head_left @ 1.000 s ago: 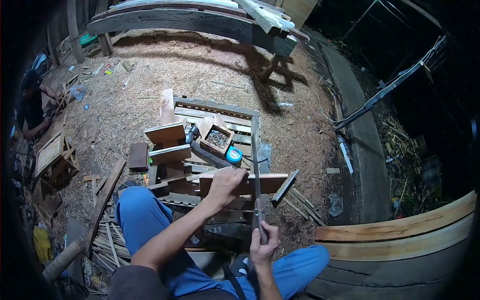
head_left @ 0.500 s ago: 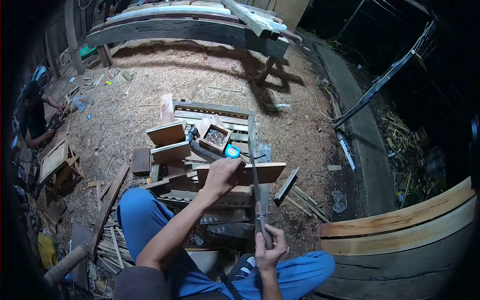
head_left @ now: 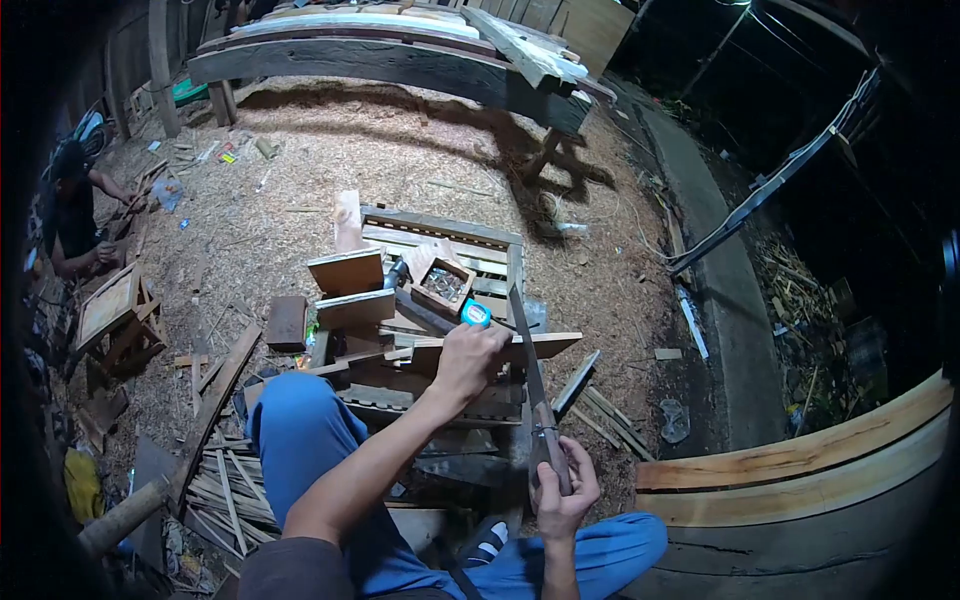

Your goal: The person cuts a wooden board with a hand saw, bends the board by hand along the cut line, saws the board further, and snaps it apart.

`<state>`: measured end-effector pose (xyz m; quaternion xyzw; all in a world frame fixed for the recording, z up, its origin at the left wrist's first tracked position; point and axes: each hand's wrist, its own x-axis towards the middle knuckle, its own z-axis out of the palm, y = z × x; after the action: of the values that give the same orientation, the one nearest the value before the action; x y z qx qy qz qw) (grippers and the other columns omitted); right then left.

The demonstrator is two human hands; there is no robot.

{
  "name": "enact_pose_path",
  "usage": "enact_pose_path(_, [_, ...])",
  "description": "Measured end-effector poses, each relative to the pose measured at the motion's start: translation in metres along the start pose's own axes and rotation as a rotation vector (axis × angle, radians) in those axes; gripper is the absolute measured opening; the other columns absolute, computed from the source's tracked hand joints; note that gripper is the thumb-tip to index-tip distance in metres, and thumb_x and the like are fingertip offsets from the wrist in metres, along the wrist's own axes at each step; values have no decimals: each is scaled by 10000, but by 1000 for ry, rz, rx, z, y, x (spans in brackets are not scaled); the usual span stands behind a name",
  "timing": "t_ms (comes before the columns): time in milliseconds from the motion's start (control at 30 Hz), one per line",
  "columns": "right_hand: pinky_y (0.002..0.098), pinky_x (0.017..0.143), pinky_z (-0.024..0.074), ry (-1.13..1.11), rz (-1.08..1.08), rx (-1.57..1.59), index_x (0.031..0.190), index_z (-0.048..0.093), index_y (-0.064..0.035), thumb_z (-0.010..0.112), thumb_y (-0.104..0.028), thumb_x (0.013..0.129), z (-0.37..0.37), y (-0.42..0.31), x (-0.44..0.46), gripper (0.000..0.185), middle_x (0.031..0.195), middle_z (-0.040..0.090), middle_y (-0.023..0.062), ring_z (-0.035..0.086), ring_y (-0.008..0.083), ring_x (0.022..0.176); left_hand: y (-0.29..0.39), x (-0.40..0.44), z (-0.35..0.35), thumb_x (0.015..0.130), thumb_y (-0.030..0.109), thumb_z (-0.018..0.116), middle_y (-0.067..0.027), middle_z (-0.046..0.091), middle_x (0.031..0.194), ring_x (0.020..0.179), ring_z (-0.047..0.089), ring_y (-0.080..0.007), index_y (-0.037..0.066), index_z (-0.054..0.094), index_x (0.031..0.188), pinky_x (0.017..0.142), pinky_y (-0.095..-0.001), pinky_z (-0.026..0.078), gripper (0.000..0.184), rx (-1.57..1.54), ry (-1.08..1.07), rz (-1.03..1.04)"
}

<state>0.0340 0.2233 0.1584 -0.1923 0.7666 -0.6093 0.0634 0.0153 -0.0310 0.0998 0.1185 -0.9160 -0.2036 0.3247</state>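
Observation:
My left hand (head_left: 470,355) is closed on the top edge of a thin wooden board (head_left: 550,346), tilted over a low slatted bench (head_left: 455,220). My right hand (head_left: 566,486) grips the wooden handle of a long-bladed tool (head_left: 530,365); whether it is a machete or a saw is unclear. Its blade points away from me and crosses the board just right of my left hand. Beyond that hand is a teal tape measure (head_left: 476,313). A small wooden box (head_left: 443,285) of metal bits stands beside a hammer (head_left: 398,273).
Two short boards (head_left: 346,272) stand at the bench's left. A brown block (head_left: 287,322) and a small wooden stool (head_left: 108,305) are farther left, near a crouching person (head_left: 80,215). Long planks (head_left: 800,435) lie at right. A heavy timber table (head_left: 390,62) stands behind.
The blade and my right hand have shifted slightly right, and the blade leans more to the left at its tip. The whole view has moved a little. My left hand stays on the board.

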Motion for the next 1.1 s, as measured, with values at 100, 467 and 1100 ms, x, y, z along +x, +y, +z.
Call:
enact_pose_path(100, [211,502,420,13,40,46,1315,603,43,700,-25,859,-14,7,5,471,875,695,61,568,58,573,4,-4,9,642,-1,744,-90,691,886,914,675,-304,111,671,1107,779,-407,507,483,39,-23,-3])
enact_pose_path(467, [281,737,557,24,-335,-166,1312,640,18,739,-68,882,-13,14,11,450,987,733,113,702,163,818,5,1,10,692,68,784,-107,692,838,843,688,-319,122,702,1057,794,-446,536,378,-107,-7,-81])
enact_pose_path(1100, [261,487,453,248,-401,-22,1218,520,3,632,-36,909,-30,62,-31,330,825,583,80,556,106,569,-34,30,11,885,286,770,-166,747,877,809,737,-350,122,785,1077,721,-448,580,253,-228,122,-349])
